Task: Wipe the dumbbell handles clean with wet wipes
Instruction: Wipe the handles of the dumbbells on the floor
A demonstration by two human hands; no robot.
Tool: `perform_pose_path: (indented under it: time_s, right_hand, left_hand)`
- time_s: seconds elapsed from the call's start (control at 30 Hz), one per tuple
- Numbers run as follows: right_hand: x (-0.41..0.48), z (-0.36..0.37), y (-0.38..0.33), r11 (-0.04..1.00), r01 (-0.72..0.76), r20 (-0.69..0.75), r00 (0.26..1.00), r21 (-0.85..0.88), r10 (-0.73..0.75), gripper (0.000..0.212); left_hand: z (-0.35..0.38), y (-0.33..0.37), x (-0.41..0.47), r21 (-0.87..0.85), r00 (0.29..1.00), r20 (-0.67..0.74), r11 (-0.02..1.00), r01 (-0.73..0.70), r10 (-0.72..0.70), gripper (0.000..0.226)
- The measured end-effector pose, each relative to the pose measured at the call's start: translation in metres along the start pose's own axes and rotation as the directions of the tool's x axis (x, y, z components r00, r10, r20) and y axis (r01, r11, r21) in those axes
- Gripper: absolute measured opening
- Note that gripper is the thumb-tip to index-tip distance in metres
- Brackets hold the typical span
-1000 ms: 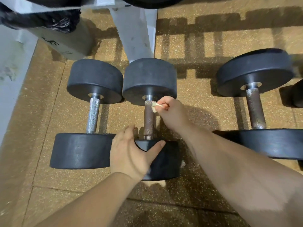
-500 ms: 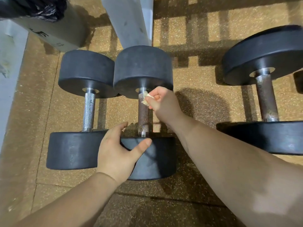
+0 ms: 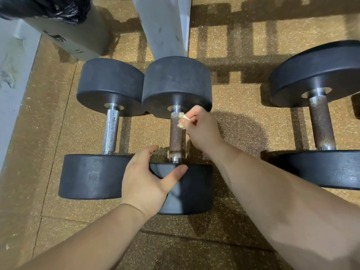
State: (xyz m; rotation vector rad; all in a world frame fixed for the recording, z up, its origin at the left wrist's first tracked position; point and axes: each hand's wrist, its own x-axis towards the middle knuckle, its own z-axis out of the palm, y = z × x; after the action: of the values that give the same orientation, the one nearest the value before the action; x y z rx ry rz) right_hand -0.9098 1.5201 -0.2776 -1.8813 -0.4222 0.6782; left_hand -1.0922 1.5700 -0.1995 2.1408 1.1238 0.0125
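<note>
Three black dumbbells lie on the speckled floor. The middle dumbbell [image 3: 176, 82] has a brownish knurled handle [image 3: 176, 137]. My right hand [image 3: 200, 127] pinches a small, soiled wet wipe [image 3: 182, 120] against the handle's upper right side, near the far head. My left hand [image 3: 148, 178] grips the rim of this dumbbell's near head, thumb across its top. The left dumbbell [image 3: 111, 84] has a shiny silver handle [image 3: 110, 129]. The right dumbbell [image 3: 319, 71] has a brownish handle [image 3: 321, 123].
A grey metal rack leg [image 3: 165, 26] stands just behind the middle dumbbell. A grey bin with a black liner [image 3: 64, 26] sits at the upper left, beside a pale wall [image 3: 11, 75]. Another dark weight shows at the right edge [image 3: 356, 106].
The view has shifted a little. My right hand with the wipe stays near the top of the middle handle; my left hand keeps its grip on the near head.
</note>
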Motion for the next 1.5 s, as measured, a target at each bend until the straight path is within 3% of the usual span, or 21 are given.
perform_pose_path:
  time_s: [0.2, 0.4, 0.5, 0.67, 0.9, 1.0, 1.1, 1.33, 1.4, 1.5]
  right_hand:
    - [-0.022, -0.012, 0.013, 0.995, 0.102, 0.245, 0.964, 0.017, -0.103, 0.030]
    - [-0.007, 0.002, -0.004, 0.972, -0.001, 0.076, 0.997, 0.235, -0.017, 0.019]
    - [-0.011, 0.000, 0.002, 0.971, 0.022, 0.112, 0.992, 0.239, -0.050, 0.011]
    - [-0.019, -0.004, 0.012, 0.981, 0.073, 0.167, 0.981, 0.179, -0.104, 0.020]
    - [0.015, 0.000, 0.005, 0.993, 0.054, 0.054, 0.997, 0.103, -0.059, 0.010]
    - [-0.001, -0.006, 0.011, 0.992, 0.120, 0.168, 0.978, 0.031, -0.123, 0.009]
    - [-0.021, -0.011, 0.018, 0.991, 0.082, 0.326, 0.939, 0.106, -0.112, 0.016]
    - [0.008, 0.001, 0.007, 0.993, 0.091, 0.004, 0.996, 0.075, -0.091, 0.011]
    - [0.001, -0.002, 0.010, 0.995, 0.084, 0.080, 0.993, 0.046, -0.087, 0.009]
    - [-0.014, -0.013, 0.014, 0.996, 0.088, 0.304, 0.949, 0.013, -0.088, 0.012]
  left_hand:
    - [0.003, -0.006, 0.001, 0.001, 0.999, -0.023, 1.000, -0.031, 0.031, 0.081]
    - [0.004, -0.006, 0.002, 0.008, 0.997, -0.036, 0.998, -0.065, 0.065, 0.075]
    - [0.004, -0.007, 0.002, 0.007, 0.995, -0.041, 0.996, -0.086, 0.086, 0.065]
    - [0.004, -0.006, 0.002, 0.007, 0.993, -0.057, 0.994, -0.107, 0.108, 0.057]
    - [0.005, -0.006, 0.002, 0.010, 0.992, -0.071, 0.994, -0.108, 0.108, 0.063]
    - [0.004, -0.007, 0.002, 0.001, 0.990, -0.076, 0.993, -0.119, 0.119, 0.063]
    - [0.004, -0.008, 0.003, -0.008, 0.989, -0.078, 0.992, -0.129, 0.128, 0.060]
    - [0.004, -0.007, 0.003, 0.026, 0.991, -0.064, 0.992, -0.119, 0.121, 0.068]
    - [0.005, -0.007, 0.003, 0.039, 0.992, -0.060, 0.993, -0.112, 0.115, 0.070]
    - [0.006, -0.006, 0.003, 0.052, 0.991, -0.077, 0.993, -0.104, 0.108, 0.068]
